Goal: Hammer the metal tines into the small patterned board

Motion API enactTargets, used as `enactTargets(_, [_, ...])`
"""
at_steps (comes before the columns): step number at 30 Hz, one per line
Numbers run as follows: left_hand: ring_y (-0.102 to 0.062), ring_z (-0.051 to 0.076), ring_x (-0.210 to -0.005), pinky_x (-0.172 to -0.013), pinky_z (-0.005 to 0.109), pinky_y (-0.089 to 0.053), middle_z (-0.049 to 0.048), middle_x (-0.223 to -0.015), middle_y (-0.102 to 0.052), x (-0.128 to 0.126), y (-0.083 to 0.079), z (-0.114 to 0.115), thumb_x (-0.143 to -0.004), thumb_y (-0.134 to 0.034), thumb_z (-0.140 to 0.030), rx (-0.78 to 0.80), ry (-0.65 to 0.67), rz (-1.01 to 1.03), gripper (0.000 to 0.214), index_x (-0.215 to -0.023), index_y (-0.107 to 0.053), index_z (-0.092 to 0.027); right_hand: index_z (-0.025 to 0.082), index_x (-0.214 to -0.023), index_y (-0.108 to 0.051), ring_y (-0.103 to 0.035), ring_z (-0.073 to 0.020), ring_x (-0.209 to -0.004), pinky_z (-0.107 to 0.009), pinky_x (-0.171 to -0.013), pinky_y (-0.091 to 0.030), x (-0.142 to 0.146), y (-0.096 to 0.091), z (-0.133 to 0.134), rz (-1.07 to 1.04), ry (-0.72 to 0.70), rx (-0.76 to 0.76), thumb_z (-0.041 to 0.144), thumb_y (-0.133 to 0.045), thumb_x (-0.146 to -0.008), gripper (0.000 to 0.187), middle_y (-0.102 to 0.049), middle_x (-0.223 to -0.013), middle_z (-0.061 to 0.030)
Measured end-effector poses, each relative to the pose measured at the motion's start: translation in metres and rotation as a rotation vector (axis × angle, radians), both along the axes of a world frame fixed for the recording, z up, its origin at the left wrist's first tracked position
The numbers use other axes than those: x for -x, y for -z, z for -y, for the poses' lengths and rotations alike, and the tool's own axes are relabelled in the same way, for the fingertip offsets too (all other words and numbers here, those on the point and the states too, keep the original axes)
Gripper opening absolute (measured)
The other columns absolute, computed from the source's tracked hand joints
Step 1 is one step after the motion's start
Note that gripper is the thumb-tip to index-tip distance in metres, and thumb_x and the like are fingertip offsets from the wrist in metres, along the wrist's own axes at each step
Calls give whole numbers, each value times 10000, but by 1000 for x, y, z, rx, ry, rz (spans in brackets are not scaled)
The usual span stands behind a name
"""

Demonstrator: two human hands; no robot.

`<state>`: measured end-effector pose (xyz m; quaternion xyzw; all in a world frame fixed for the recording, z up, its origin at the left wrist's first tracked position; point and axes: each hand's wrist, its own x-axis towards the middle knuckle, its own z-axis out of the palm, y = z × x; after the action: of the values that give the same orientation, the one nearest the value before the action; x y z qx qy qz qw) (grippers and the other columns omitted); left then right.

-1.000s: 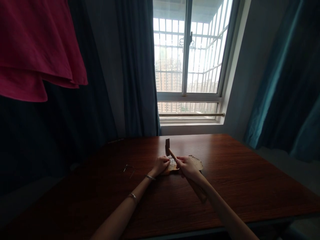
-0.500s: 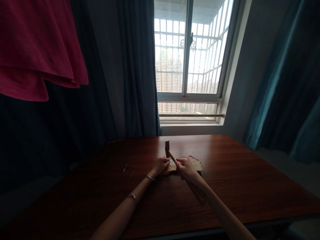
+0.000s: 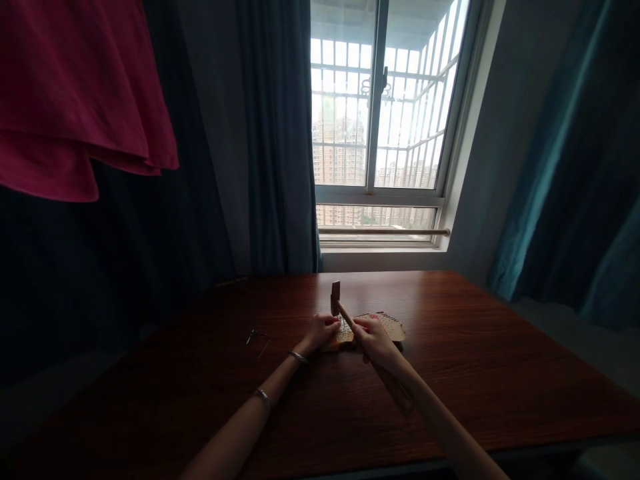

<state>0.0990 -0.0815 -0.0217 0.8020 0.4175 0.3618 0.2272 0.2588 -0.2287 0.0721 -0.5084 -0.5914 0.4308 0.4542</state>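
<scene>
My right hand (image 3: 374,339) is closed around the wooden handle of a hammer (image 3: 335,298), gripping it partway along. The hammer's head is up at the far end, above my left fingertips, and the handle runs back under my right forearm. My left hand (image 3: 320,331) is closed in a pinch at the left end of a flat tan piece (image 3: 393,328) with many small holes, a notched far edge and a reddish patch. Thin dark upright lines show beside the fingertips, just below the hammer head; what the fingers hold is too small to make out.
Several thin metal pieces (image 3: 253,337) lie on the glossy brown wooden table (image 3: 480,360), left of my left hand. Beyond the table is a barred window (image 3: 377,133) between blue curtains (image 3: 277,167). A pink cloth (image 3: 85,100) hangs at upper left.
The hammer and both hands stay in nearly the same place. The whole view has shifted very slightly.
</scene>
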Motion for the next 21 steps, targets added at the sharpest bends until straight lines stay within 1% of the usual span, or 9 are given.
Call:
enactTargets(3, [-590, 153, -633, -589, 234, -399, 65, -739, -710, -1, -2, 1, -767, -574, -313, 9, 5, 18, 244, -804, -738, -136, 140, -964, -613, -454, -80, -390, -168, -280, -360, -3, 1, -1, 9, 6, -12, 443, -454, -784, 387, -497, -606, 25])
enactTargets(7, [-603, 162, -673, -624, 240, -409, 65, -783, -717, -1, -4, 2, -782, -568, -333, 1, 51, 28, 250, -790, -739, -150, 136, -969, -615, -443, -74, -385, -164, -286, -359, -4, 0, -4, 26, 6, -19, 429, -442, -795, 383, -493, -600, 25])
enactTargets(12, [-589, 159, -691, -639, 240, -403, 60, -776, -698, -1, -4, 3, -796, -547, -301, -43, 66, 20, 244, -758, -738, -154, 143, -971, -615, -444, -77, -388, -162, -281, -358, -2, 4, -4, 29, 19, -44, 433, -432, -807, 380, -492, -605, 20])
enactTargets(18, [-558, 144, -642, -602, 236, -384, 50, -727, -664, -2, -3, 2, -784, -551, -282, -35, 36, -18, 230, -720, -730, -152, 155, -979, -618, -443, -68, -373, -150, -276, -355, -1, 9, -4, 83, 16, -29, 421, -429, -805, 370, -498, -602, 21])
enactTargets(21, [-555, 138, -651, -612, 232, -385, 41, -745, -660, -2, -1, 2, -792, -532, -262, -44, 77, -9, 228, -740, -733, -165, 153, -979, -619, -456, -72, -386, -157, -284, -374, 0, 7, -5, 71, 13, -49, 429, -426, -807, 378, -506, -616, 16])
